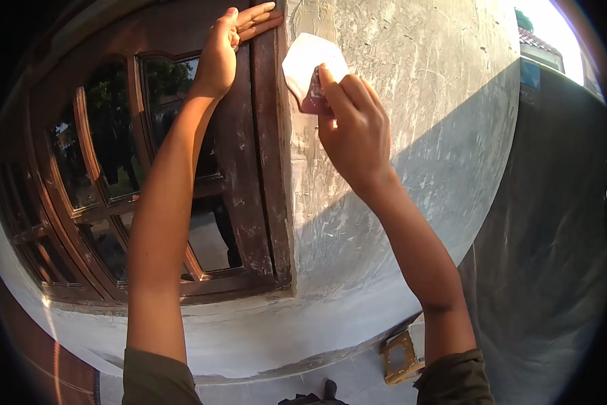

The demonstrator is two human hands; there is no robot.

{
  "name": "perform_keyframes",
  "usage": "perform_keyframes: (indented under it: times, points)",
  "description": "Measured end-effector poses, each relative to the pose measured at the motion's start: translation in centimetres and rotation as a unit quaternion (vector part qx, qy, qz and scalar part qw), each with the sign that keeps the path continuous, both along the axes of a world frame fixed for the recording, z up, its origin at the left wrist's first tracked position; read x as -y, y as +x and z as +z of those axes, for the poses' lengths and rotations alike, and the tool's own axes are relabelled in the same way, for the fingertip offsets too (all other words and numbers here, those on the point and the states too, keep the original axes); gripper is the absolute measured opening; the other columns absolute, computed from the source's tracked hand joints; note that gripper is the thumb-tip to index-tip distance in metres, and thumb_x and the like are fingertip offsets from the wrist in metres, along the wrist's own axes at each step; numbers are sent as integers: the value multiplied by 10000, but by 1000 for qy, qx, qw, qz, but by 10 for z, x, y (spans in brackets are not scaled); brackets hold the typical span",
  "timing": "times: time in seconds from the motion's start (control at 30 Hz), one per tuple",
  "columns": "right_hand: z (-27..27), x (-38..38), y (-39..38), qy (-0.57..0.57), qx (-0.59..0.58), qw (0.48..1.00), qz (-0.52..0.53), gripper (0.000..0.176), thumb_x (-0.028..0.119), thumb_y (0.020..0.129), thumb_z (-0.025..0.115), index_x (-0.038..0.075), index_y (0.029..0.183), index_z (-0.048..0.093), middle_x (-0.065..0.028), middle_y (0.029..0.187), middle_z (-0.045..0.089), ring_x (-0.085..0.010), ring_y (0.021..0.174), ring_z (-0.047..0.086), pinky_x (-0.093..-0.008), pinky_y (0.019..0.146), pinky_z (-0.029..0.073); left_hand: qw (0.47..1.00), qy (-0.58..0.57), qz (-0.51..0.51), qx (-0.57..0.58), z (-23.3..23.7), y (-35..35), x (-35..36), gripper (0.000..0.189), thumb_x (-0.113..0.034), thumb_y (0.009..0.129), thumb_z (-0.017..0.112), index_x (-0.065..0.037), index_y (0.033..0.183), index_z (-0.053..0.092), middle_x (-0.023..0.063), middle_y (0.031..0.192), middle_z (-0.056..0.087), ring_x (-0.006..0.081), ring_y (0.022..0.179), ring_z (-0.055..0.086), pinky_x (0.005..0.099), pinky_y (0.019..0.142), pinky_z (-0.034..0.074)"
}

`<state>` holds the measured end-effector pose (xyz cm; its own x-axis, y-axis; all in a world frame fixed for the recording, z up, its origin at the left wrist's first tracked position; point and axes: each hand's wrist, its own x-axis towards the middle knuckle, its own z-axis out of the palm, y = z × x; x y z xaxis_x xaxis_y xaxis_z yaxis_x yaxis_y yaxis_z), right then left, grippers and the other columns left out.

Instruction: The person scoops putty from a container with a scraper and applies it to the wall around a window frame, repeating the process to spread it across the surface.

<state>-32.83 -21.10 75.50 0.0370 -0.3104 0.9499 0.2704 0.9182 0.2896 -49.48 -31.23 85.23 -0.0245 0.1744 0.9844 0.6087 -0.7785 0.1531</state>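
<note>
My right hand (pixel 354 125) grips a flat putty scraper (pixel 310 57), pale and sunlit at the top with a dark reddish lower edge. Its face lies against the rough, patchy plastered wall (pixel 411 81), close beside the window frame. The index finger presses along the scraper, and the other fingers curl behind it. My left hand (pixel 224 50) holds nothing. Its fingers stretch to the right, their tips at the dark brown wooden frame (pixel 270 148) near the wall's edge.
Left of the wall is a wooden window (pixel 108 135) with reflecting glass panes. A dark sheet (pixel 540 236) hangs along the right side. On the floor below stands a worn yellowish wooden stool or box (pixel 401 354). A diagonal shadow crosses the wall.
</note>
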Motion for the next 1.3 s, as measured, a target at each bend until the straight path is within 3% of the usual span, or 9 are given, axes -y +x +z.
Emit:
perform_keyframes:
  times: [0.2, 0.33, 0.4, 0.47, 0.53, 0.87, 1.07, 1.2, 1.3]
  points:
    - [53, -23, -6, -50, -14, 994, -96, 400, -7, 807, 650, -5, 1207, 662, -106, 1010, 639, -284, 960, 648, -410, 780, 565, 999, -36, 12, -23, 9, -11, -3, 615, -426, 1052, 295, 40, 1199, 669, 123, 1121, 722, 47, 834, 591, 223, 595, 257]
    - [11, 0, -17, -31, 57, 992, -110, 410, 34, 798, 639, -26, 1204, 640, -99, 973, 595, -257, 973, 616, -361, 717, 590, 998, -43, -4, -40, 9, -20, -10, 686, -421, 1049, 228, 80, 1378, 561, 230, 1445, 553, 78, 1031, 658, 219, 603, 268]
    - [-17, 14, -18, -3, 61, 996, -60, 406, 33, 787, 639, -20, 1190, 646, -77, 919, 557, -234, 893, 610, -327, 635, 581, 999, -27, -29, -36, 7, -22, -13, 665, -379, 1071, 208, 105, 1318, 592, 278, 1338, 615, 352, 1259, 593, 427, 1141, 359]
    - [-27, 20, -13, 3, 66, 997, -48, 401, 36, 791, 638, 2, 1191, 652, -57, 905, 546, -211, 850, 610, -321, 576, 567, 997, -61, -13, -51, 9, -21, -9, 729, -449, 1058, 184, 95, 1357, 564, 272, 1413, 554, 350, 1333, 523, 411, 1188, 271]
    - [-21, 19, -5, 6, 35, 999, -36, 372, 38, 797, 643, 22, 1168, 671, -43, 891, 543, -205, 814, 612, -330, 550, 556, 999, -16, -28, -11, 12, -20, -14, 662, -419, 1053, 273, 82, 1354, 584, 115, 1113, 727, 53, 831, 597, 229, 609, 270]
    - [41, -9, -17, -11, 15, 991, -131, 367, -13, 783, 646, -45, 1149, 653, -111, 995, 618, -267, 917, 637, -351, 697, 595, 999, -30, -5, 11, 6, -25, -6, 438, -436, 1036, 436, -171, 690, 391, -78, 642, 298, 48, 610, 265, 229, 586, 224]
    - [-25, 28, -9, 18, 56, 996, -71, 366, 52, 790, 641, -9, 1151, 660, -54, 890, 522, -199, 828, 594, -310, 545, 559, 994, -46, 0, 102, 10, -22, -6, 467, -433, 1036, 425, -67, 903, 682, -89, 642, 256, 38, 599, 252, 228, 560, 203]
    - [14, 8, 0, 11, -29, 997, -77, 234, 48, 836, 633, 25, 1060, 695, -58, 881, 558, -219, 838, 635, -351, 558, 563, 999, -15, -34, -2, 5, -5, -5, 562, -397, 1050, 359, 25, 1244, 675, 48, 1070, 732, 19, 616, 308, 196, 558, 237]
    - [46, -7, 5, -6, -48, 994, -99, 113, 34, 825, 648, 15, 932, 682, -78, 912, 602, -265, 878, 651, -382, 685, 586, 997, -54, -14, -47, 9, -19, -5, 589, -381, 1051, 322, 35, 1372, 588, 141, 1415, 611, -5, 638, 369, 185, 561, 253]
